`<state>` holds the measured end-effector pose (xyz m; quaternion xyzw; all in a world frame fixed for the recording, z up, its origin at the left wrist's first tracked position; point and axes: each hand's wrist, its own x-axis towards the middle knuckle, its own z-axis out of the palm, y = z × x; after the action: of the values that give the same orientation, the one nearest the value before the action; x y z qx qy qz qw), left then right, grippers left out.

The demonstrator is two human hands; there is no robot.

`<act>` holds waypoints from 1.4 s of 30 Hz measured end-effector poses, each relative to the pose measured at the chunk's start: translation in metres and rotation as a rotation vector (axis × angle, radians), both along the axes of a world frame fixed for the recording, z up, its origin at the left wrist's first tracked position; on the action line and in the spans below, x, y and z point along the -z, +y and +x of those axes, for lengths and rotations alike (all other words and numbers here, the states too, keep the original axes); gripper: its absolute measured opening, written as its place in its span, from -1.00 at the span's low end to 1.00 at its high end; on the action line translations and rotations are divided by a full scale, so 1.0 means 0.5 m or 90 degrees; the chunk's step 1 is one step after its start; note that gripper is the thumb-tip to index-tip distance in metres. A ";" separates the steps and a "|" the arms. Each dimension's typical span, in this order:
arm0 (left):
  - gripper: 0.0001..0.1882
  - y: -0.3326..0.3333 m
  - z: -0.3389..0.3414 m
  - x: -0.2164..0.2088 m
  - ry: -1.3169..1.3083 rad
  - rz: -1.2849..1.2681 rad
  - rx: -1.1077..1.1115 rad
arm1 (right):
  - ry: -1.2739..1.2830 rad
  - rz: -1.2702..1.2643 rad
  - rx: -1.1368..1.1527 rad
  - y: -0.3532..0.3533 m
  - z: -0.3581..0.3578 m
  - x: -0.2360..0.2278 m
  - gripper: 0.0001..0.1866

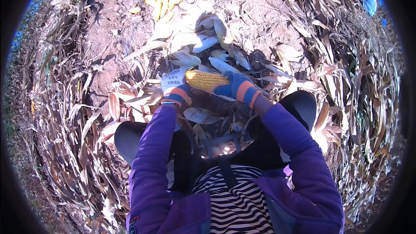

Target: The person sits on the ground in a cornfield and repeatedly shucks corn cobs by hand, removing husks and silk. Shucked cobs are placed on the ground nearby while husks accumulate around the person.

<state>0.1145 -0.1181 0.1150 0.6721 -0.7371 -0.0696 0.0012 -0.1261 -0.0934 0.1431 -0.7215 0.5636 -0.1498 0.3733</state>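
A yellow ear of corn (204,80), its kernels bare, lies level between my two gloved hands above my lap. Closed about its left end is my left hand (174,84), in a white glove with an orange and blue cuff. My right hand (236,87), in a blue glove with orange bands, grips the other end. The fingertips of both hands are partly hidden by the ear and the gloves. Just beyond the hands lie several pale husked-over ears (206,44) and loose husks (185,58).
A heap of bare yellow ears (164,1) sits on the soil at the far left of centre. Dry corn stalks (73,125) are banked along my left, and more stalks (346,91) along my right. A loose husk (200,115) lies between my knees.
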 end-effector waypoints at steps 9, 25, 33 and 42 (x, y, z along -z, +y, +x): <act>-0.61 -0.006 0.080 0.008 0.062 -0.080 -0.010 | -0.453 0.230 0.069 -0.019 0.038 0.098 -0.49; -0.64 0.012 0.269 -0.182 -0.335 -0.271 -0.049 | -0.750 0.515 0.019 -0.014 0.058 0.037 -0.24; -0.33 0.099 0.435 -0.319 -0.395 0.066 -0.500 | -0.779 0.539 -0.005 -0.029 0.047 0.071 -0.39; -0.24 0.091 0.219 -0.277 -0.083 -0.160 -0.070 | -0.823 0.554 -0.018 -0.024 0.039 0.070 -0.32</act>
<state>0.2240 -0.0728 0.2537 0.7094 -0.7004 0.0670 0.0409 -0.1064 -0.1056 0.1082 -0.2868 0.2334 -0.3012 0.8790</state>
